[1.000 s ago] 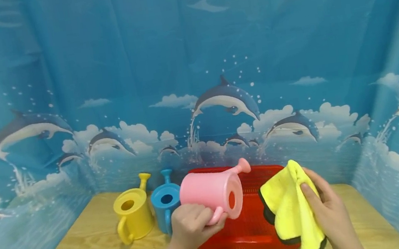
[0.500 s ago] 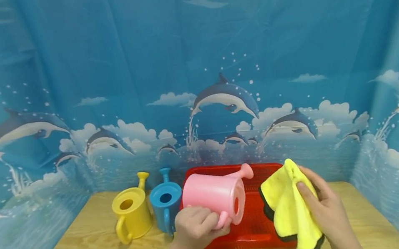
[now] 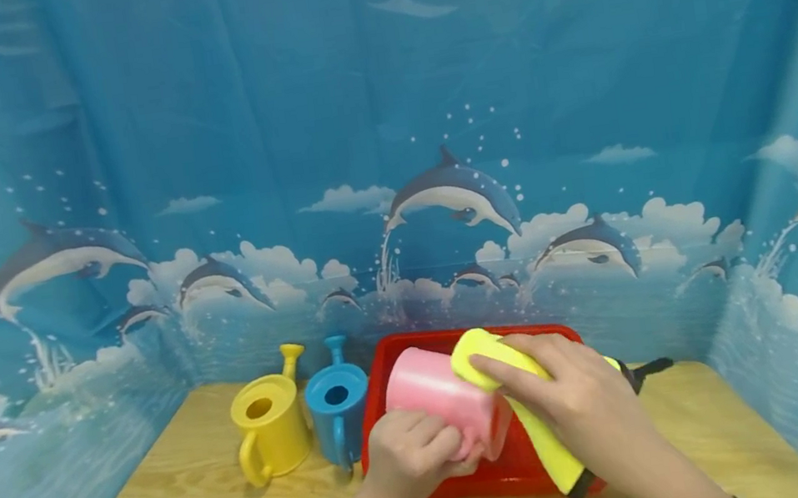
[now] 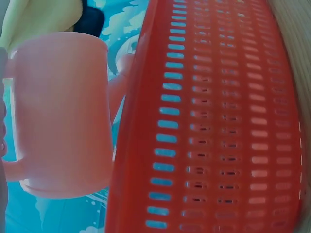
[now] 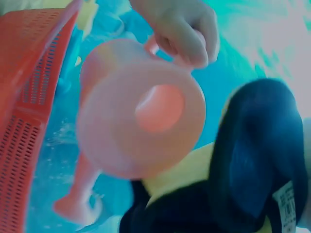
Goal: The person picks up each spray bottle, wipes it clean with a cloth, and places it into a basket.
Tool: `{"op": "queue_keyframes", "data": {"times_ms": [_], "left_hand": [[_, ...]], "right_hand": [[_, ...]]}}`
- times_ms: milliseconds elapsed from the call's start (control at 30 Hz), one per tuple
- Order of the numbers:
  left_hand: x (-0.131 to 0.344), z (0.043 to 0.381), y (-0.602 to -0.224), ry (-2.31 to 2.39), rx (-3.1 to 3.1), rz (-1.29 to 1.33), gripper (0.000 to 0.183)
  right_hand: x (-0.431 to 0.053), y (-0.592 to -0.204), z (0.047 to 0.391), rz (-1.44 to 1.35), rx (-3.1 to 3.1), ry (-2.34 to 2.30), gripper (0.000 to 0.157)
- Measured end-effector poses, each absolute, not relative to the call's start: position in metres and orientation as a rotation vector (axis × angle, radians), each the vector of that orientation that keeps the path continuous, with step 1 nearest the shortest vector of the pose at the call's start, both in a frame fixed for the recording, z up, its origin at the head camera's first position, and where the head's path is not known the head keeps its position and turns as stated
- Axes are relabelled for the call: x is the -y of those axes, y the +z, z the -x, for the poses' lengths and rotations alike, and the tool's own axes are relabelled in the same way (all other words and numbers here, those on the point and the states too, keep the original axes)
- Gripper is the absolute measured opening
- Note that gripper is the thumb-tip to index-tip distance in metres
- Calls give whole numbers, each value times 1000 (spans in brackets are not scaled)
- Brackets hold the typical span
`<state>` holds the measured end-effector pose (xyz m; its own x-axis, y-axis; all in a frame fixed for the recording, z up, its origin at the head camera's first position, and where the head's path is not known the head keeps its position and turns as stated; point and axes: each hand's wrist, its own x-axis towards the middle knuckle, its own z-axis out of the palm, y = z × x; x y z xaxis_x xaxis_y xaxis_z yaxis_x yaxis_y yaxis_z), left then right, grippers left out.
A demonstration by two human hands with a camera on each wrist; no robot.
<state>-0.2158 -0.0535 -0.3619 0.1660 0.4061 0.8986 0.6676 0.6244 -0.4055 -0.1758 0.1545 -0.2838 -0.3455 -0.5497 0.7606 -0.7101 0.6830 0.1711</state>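
Note:
My left hand (image 3: 413,459) grips the handle of a pink watering can (image 3: 436,391), which is tipped on its side over the red basket (image 3: 377,399). The can's round top with its hole faces the right wrist camera, and its spout (image 5: 80,194) points down in that view. My right hand (image 3: 577,394) holds a folded yellow cloth (image 3: 484,355) with dark edging against the can's upper right side. In the head view the cloth and hand hide the spout. In the left wrist view the can (image 4: 63,116) stands beside the basket's slotted wall.
A yellow watering can (image 3: 271,426) and a blue watering can (image 3: 338,408) stand upright on the wooden table (image 3: 174,497), left of the basket. A blue dolphin-print curtain (image 3: 382,117) rises behind the table and along both sides.
My right hand has swung left with the cloth, from beside the can onto it. My left hand has shifted slightly right and tilted the can further downward.

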Motion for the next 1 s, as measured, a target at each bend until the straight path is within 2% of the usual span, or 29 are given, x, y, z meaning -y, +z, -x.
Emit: {"op": "queue_keyframes", "data": {"times_ms": [33, 100, 367, 633, 800, 1000], "left_hand": [[53, 215, -363, -232, 1475, 961, 36], [53, 215, -364, -226, 1497, 958, 36], [60, 218, -363, -231, 1454, 924, 38], [57, 216, -363, -201, 1418, 903, 39], [55, 212, -362, -184, 1387, 874, 40], [49, 205, -356, -208, 1369, 941, 39]], "right_hand": [[-150, -280, 176, -1005, 2045, 178, 62], [-142, -275, 176, -1069, 2052, 53, 66], [-137, -268, 174, -1171, 2104, -358, 56], [-124, -266, 174, -1227, 2183, -393, 50], [-112, -265, 182, -1248, 2290, -334, 51], [-95, -264, 197, -1309, 2401, -181, 43]]}}
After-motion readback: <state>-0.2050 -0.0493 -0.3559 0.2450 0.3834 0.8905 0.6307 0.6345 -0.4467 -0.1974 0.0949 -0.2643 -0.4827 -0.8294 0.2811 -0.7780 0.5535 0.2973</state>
